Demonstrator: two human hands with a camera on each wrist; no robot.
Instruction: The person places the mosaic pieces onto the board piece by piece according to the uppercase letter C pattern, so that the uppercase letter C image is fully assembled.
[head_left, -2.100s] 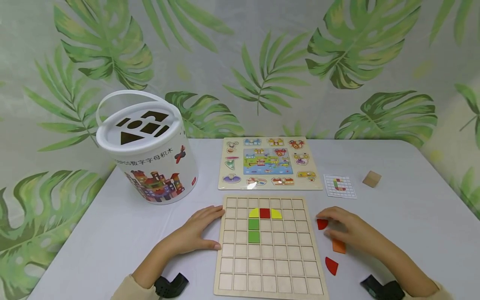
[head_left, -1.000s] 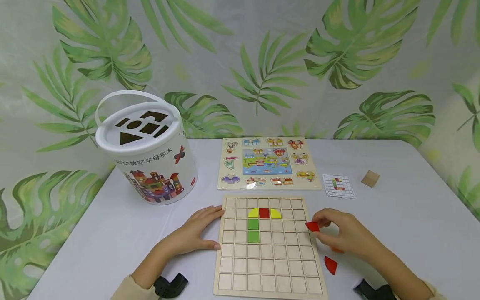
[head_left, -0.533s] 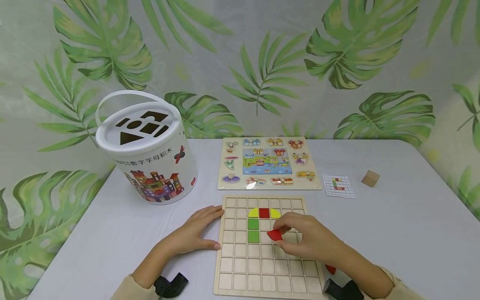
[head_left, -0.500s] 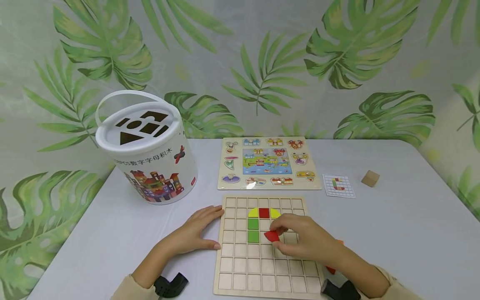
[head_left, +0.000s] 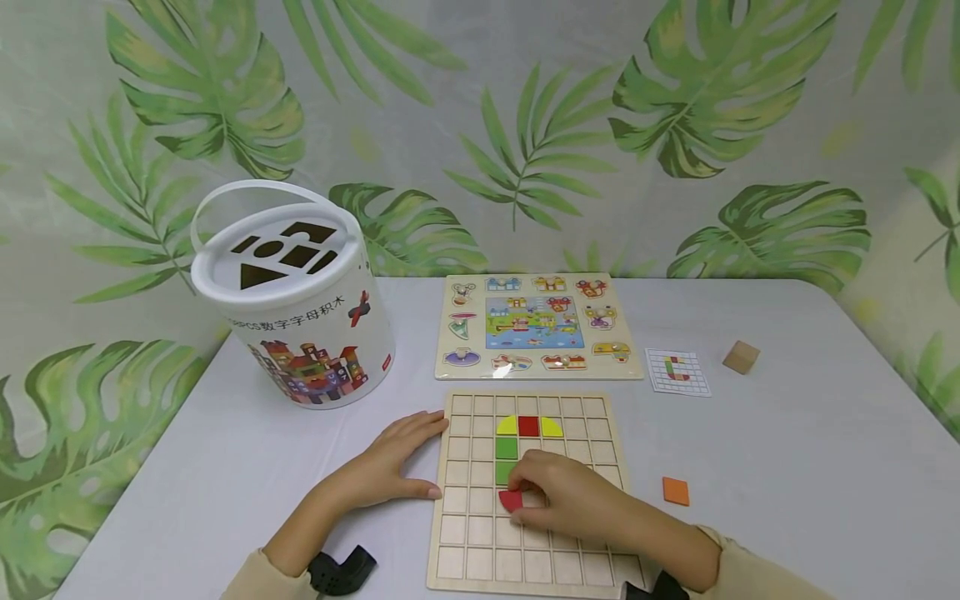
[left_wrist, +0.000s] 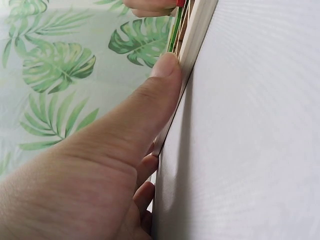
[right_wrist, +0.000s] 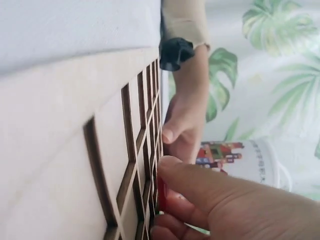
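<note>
Remote notes, with the grid board (head_left: 482,531), flat on the counter (head_left: 825,467), as my landmark. At the board's left edge I have the left hand (head_left: 393,468), its grip apart, thumb and fingers spread, tips against the side, clamped on nothing; I read that as bracing, so pressure from the other side doesn't shift the cells. The right hand (head_left: 562,496) comes over from the board's right side, grip clamped on the red quarter-round piece (head_left: 511,502), pinched between thumb and fingers. Held by its edges, I judge, to leave the underside free to face the wood. The piece is at the board's cell just nearer than the green squares (head_left: 506,448), in their column; whether it is seated there I can't tell. Toward the board's far edge, a red square (head_left: 528,427) lies between two yellow pieces (head_left: 552,427); the raised ribs presumably check sliding. Off the board's right edge an orange square (head_left: 676,491) lies flat, probably parked for short reaches. Beyond the board's far right corner a pattern card (head_left: 678,372) lies face up, I suppose for quick glances. Puzzle board (head_left: 534,323) past the board's far edge, bucket (head_left: 315,333) off its far left corner: perhaps so both arms have room.
</note>
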